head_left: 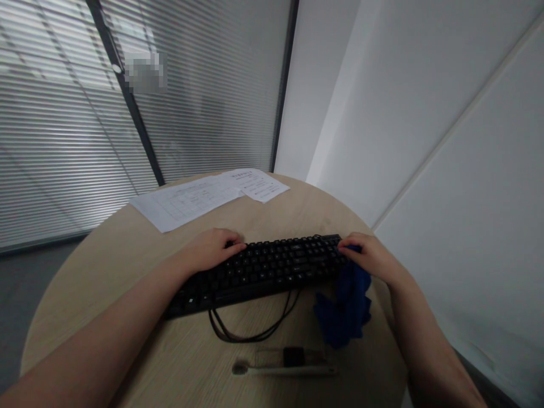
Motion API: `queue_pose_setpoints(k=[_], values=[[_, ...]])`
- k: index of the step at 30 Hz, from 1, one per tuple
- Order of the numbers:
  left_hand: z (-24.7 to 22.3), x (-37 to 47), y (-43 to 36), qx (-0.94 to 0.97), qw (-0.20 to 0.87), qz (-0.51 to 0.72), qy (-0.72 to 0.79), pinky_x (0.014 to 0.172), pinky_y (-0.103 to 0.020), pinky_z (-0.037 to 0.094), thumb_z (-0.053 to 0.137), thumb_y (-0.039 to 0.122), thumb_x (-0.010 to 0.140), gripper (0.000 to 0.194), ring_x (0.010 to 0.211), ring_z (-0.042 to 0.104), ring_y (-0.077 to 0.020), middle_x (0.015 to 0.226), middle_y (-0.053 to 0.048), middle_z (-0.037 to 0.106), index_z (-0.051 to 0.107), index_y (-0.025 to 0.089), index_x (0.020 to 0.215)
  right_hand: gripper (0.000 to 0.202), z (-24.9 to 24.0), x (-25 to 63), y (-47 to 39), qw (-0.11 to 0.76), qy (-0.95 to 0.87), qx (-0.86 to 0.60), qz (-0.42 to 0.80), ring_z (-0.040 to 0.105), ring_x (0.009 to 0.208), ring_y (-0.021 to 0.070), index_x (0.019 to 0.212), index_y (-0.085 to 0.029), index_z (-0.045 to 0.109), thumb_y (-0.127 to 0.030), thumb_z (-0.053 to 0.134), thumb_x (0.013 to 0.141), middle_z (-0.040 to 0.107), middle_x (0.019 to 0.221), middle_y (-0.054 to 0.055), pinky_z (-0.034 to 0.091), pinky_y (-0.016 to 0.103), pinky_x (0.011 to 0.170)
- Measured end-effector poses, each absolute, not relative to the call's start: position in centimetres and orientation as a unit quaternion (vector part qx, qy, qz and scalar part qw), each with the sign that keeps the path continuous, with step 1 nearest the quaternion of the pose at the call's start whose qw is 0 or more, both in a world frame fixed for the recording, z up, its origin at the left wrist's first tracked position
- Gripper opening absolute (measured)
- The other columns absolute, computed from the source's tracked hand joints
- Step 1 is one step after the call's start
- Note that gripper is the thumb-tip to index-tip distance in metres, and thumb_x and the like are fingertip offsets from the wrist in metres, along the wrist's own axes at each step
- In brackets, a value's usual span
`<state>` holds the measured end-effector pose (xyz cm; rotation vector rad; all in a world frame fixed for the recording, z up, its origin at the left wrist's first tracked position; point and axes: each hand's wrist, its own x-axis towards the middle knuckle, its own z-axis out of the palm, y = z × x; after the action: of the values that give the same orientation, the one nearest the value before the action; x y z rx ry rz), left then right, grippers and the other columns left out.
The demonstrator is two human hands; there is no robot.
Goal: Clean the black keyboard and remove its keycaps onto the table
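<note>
A black keyboard (pixel 272 263) lies slightly tilted on the round wooden table, its cable (pixel 255 339) looping out below its near edge. My left hand (pixel 216 248) grips the keyboard's far edge on the left side, with thumb and fingers closed on it. At the right end, my right hand (pixel 365 255) pinches a crumpled blue cloth (pixel 346 306), which hangs down beside the keyboard's right end onto the table. The fingertips of that hand are close to the keyboard's corner.
Printed papers (pixel 191 199) lie at the table's far left edge. Nearest me are a toothbrush (pixel 284 371) and a small clear item with a black part (pixel 293 356). A white wall stands close on the right, blinds on the left.
</note>
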<state>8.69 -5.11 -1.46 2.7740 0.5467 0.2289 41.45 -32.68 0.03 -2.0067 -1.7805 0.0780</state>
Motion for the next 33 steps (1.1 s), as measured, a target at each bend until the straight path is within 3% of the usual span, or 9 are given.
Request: queue_pose_setpoints(k=[3,9,19,33], values=[[-1.2,8.7,-5.3,0.965,0.156,0.078,0.195,0.076,-0.032,0.043,0.045,0.053,0.095,0.043,0.082,0.064,-0.0219,0.087,-0.006,0.073,0.073,0.021,0.089,0.019,-0.4,42.4,-33.1,0.247,-0.636,-0.730,0.046,0.068,0.086,0.0211,0.091,-0.023,0.075,-0.032,0.059,0.091,0.075,0.091,0.006,0.052,0.034,0.081],[-1.1,8.8,-5.4,0.965,0.155,0.066,0.202,0.074,-0.032,0.042,0.045,0.053,0.095,0.043,0.080,0.063,-0.0218,0.085,-0.006,0.072,0.071,0.020,0.084,0.015,-0.8,41.9,-32.7,0.188,-0.641,-0.737,0.106,0.070,0.084,0.0216,0.085,-0.023,0.077,-0.026,0.062,0.084,0.076,0.089,0.004,0.053,0.034,0.080],[-0.9,8.7,-5.4,0.960,0.170,0.075,0.209,0.074,-0.032,0.041,0.046,0.055,0.093,0.043,0.079,0.062,-0.0217,0.083,-0.006,0.072,0.072,0.021,0.084,0.018,-0.1,41.3,-32.8,0.150,-0.657,-0.733,0.090,0.069,0.086,0.0219,0.086,-0.024,0.078,-0.024,0.060,0.086,0.077,0.090,0.004,0.052,0.034,0.081],[-1.3,8.7,-5.2,0.958,0.169,0.075,0.218,0.075,-0.032,0.041,0.047,0.053,0.093,0.042,0.079,0.063,-0.0219,0.084,-0.005,0.073,0.073,0.021,0.085,0.018,-0.3,41.5,-32.8,0.166,-0.672,-0.716,0.088,0.069,0.085,0.0212,0.086,-0.023,0.076,-0.024,0.058,0.088,0.076,0.090,0.004,0.052,0.034,0.081]])
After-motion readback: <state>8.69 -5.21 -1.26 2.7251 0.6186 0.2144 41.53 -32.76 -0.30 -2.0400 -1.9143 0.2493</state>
